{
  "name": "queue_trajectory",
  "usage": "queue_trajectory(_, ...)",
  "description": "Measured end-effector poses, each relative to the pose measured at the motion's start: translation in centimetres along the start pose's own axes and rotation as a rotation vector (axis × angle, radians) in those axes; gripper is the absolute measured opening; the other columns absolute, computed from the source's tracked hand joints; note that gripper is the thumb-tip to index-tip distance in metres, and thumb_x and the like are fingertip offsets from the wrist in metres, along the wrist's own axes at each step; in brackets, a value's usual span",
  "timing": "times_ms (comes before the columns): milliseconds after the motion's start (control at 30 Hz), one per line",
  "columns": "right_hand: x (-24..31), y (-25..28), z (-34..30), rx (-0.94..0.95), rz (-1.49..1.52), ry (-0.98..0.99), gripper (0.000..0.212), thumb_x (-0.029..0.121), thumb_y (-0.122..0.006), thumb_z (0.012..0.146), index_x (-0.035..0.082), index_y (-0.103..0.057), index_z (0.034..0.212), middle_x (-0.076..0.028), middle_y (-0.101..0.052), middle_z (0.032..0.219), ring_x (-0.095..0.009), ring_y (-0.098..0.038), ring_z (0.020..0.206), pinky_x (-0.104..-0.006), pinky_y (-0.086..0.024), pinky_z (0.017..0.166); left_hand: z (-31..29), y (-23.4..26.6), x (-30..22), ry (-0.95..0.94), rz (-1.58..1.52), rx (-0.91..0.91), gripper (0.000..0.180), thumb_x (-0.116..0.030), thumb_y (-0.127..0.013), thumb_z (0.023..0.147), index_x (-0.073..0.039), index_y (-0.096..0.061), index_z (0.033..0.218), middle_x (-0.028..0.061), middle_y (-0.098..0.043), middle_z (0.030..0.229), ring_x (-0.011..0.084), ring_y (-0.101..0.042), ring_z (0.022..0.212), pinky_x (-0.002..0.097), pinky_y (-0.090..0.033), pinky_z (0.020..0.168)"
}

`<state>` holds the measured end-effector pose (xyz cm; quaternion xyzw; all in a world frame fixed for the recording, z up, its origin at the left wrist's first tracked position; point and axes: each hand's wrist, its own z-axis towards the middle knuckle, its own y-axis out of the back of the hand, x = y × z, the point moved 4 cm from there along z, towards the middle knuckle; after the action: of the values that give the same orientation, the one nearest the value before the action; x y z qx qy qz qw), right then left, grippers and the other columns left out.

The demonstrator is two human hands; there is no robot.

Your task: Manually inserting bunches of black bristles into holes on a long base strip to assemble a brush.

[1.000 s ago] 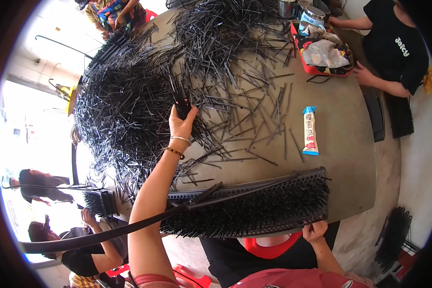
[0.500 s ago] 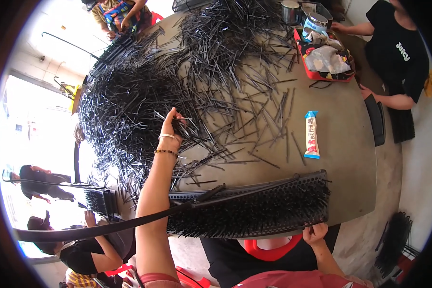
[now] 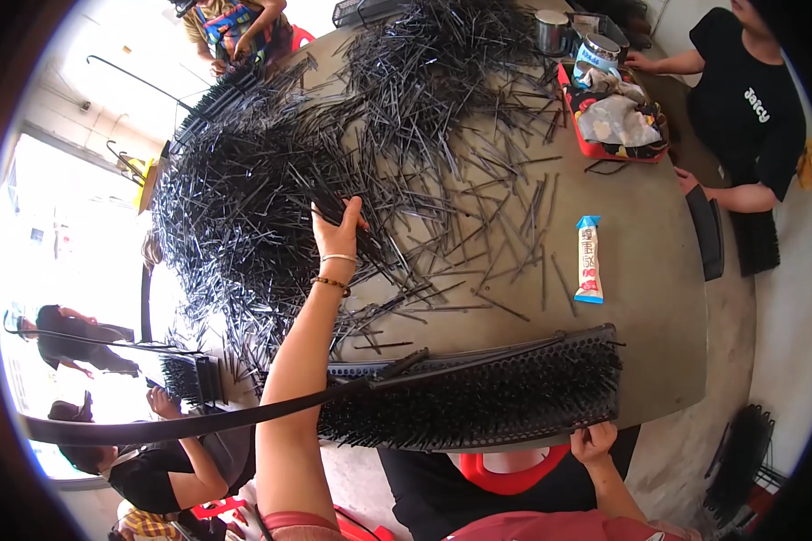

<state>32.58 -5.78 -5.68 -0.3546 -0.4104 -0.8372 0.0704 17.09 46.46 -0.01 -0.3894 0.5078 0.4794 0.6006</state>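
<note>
2 hands: the left hand (image 3: 336, 236) curls around 1 bunch of black strips (image 3: 327, 206) at 1 of 2 heaps (image 3: 235, 194); the right hand (image 3: 594, 444) pinches 1 bristly panel (image 3: 478, 397) along the desk's (image 3: 663, 361) near edge. Beyond lie 1 wrapped bar (image 3: 588, 260), 1 red tray (image 3: 618, 152).

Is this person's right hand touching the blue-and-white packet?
No, the right hand is at the near edge of the bristled rack, apart from the packet.

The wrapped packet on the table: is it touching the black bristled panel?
Apart. In the head view, tabletop shows between the wrapped packet and the upper edge of the black bristled panel.
</note>
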Motion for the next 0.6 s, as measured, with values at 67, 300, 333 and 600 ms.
queue_trajectory(67,0.0,0.1,0.0,0.005,-0.003,-0.006,0.010,0.006,-0.061,0.068,0.002,-0.063,0.077,-0.009,-0.052,0.059,-0.024,-0.049,0.042,-0.0308,-0.040,0.041,-0.6,-0.5,-0.2,-0.031,0.072,-0.039,0.028,-0.012,-0.071,0.080,-0.006,-0.047,0.093,0.0016,-0.055,0.064,0.0105,-0.053,0.050,0.0235,-0.043,0.050)
queue_trajectory(300,-0.1,-0.1,-0.2,0.017,-0.025,-0.011,0.015,0.007,-0.060,0.069,0.001,-0.064,0.082,-0.010,-0.056,0.066,-0.024,-0.051,0.045,-0.0309,-0.041,0.042,-1.6,-1.8,0.5,0.096,0.012,0.063,0.028,-0.008,-0.072,0.079,-0.005,-0.049,0.094,0.0026,-0.058,0.071,0.0123,-0.057,0.052,0.0270,-0.050,0.051)
queue_trajectory(333,-0.1,-0.1,-0.1,0.015,-0.018,-0.021,0.015,0.007,-0.060,0.069,0.001,-0.064,0.083,-0.010,-0.056,0.067,-0.024,-0.051,0.045,-0.0310,-0.041,0.042,-1.9,-1.9,0.5,0.145,0.015,0.075,0.031,-0.007,-0.073,0.077,-0.004,-0.050,0.097,0.0038,-0.061,0.075,0.0133,-0.060,0.056,0.0264,-0.049,0.055)
queue_trajectory(600,-0.1,0.1,-0.2,0.006,-0.038,0.023,0.011,0.008,-0.060,0.070,0.002,-0.062,0.078,-0.010,-0.053,0.063,-0.025,-0.049,0.044,-0.0317,-0.040,0.042,-1.9,-2.0,1.6,0.212,0.008,0.091,0.025,-0.008,-0.069,0.080,-0.005,-0.051,0.097,0.0043,-0.058,0.066,0.0135,-0.055,0.050,0.0280,-0.047,0.049)
